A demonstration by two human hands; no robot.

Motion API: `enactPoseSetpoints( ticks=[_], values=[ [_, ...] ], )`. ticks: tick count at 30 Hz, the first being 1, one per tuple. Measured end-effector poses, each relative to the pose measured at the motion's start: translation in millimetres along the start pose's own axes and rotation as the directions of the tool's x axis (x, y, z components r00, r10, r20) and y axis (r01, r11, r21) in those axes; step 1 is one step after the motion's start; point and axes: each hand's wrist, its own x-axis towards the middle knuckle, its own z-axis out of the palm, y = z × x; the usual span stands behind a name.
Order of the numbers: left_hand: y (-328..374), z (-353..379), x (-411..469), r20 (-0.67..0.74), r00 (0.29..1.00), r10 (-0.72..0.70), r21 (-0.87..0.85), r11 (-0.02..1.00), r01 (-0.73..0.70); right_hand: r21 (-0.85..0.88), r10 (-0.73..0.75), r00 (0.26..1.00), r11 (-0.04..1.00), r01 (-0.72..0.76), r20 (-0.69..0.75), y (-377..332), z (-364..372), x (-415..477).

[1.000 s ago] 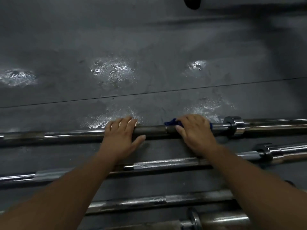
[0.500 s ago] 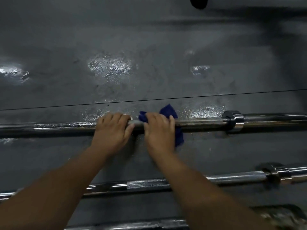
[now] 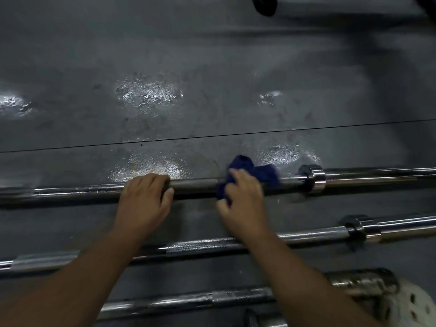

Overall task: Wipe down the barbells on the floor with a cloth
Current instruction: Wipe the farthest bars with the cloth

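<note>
On the grey floor point(image 3: 212, 67), patched with shiny glare, the far barbell point(image 3: 70, 191) runs straight across the view. The left hand point(image 3: 144, 199) sits on its shaft left of centre, fingers curled over the top and thumb on the near side: a clenched grip on the bar. Just to its right, a bare stretch of dark shaft separates the 2 hands. The right hand point(image 3: 243, 197) presses a blue cloth point(image 3: 259, 174) around the same shaft, thumb and fingers bunching the fabric against the metal, its grip closed on the cloth; loose folds stick out behind the bar. Further right stands the bar's collar point(image 3: 312, 179), then the thicker sleeve. Nearer the person lie a second barbell point(image 3: 200, 244) and a third barbell point(image 3: 188, 300), both apart from the hands.

To do this stroke well, the left hand should probably keep the bar from rolling while the cloth wraps the shaft fully and slides along to the collar, turning the bar so the underside gets wiped too.
</note>
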Motion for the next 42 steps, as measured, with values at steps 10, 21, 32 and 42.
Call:
enactPoseSetpoints(
  ticks=[10,21,32,42],
  values=[
    [12,9,-18,0.047,0.998,-0.038,0.046,0.998,0.036,-0.080,0.302,0.946,0.947,-0.312,-0.121,19,-24,-5],
    [16,15,-34,0.043,0.999,-0.001,0.072,0.997,-0.002,-0.002,0.362,0.930,0.932,-0.363,-0.066,59,-40,-27],
    [49,-71,-56,0.058,0.998,-0.024,0.009,1.000,0.024,0.786,0.405,0.678,-0.395,-0.476,0.613,-55,-100,-50],
    [74,-223,-157,-0.127,0.990,0.059,0.037,0.998,-0.055,0.584,0.240,0.766,-0.784,-0.208,0.596,-125,-194,-151]
  ],
)
